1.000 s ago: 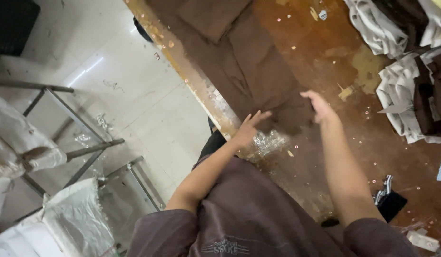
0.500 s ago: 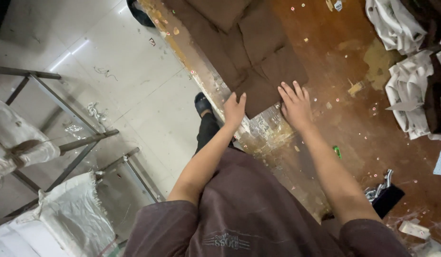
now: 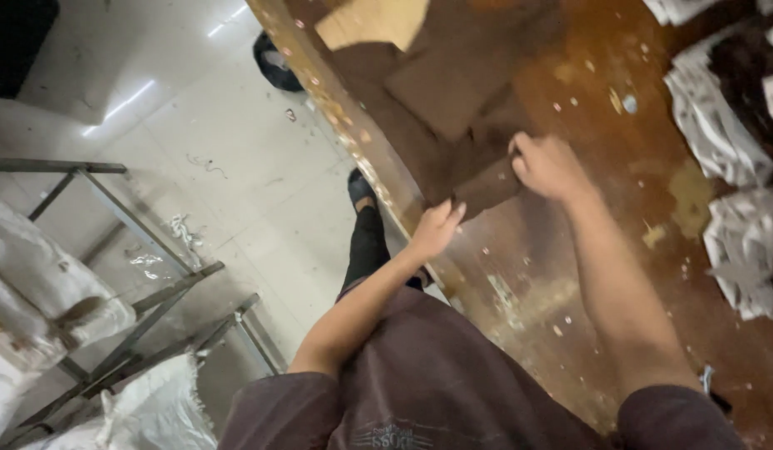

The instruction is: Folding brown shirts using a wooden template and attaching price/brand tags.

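A dark brown garment (image 3: 453,100) lies spread on a worn brown wooden table (image 3: 603,275). My right hand (image 3: 547,165) grips the garment's near edge, which is bunched and lifted. At the table's left edge my left hand (image 3: 436,227) pinches the same hem near its corner. A lighter tan patch (image 3: 371,20) lies at the garment's far end.
Piles of white and dark cloth (image 3: 720,125) line the table's right side. Left of the table lies pale tiled floor (image 3: 195,142), with a metal rack (image 3: 128,283) holding white sacks (image 3: 36,283). My foot in a dark shoe (image 3: 361,187) stands by the table edge.
Both hands lay flat on the garment's near end before. Now they have closed on its hem and lifted it, and the view has shifted.
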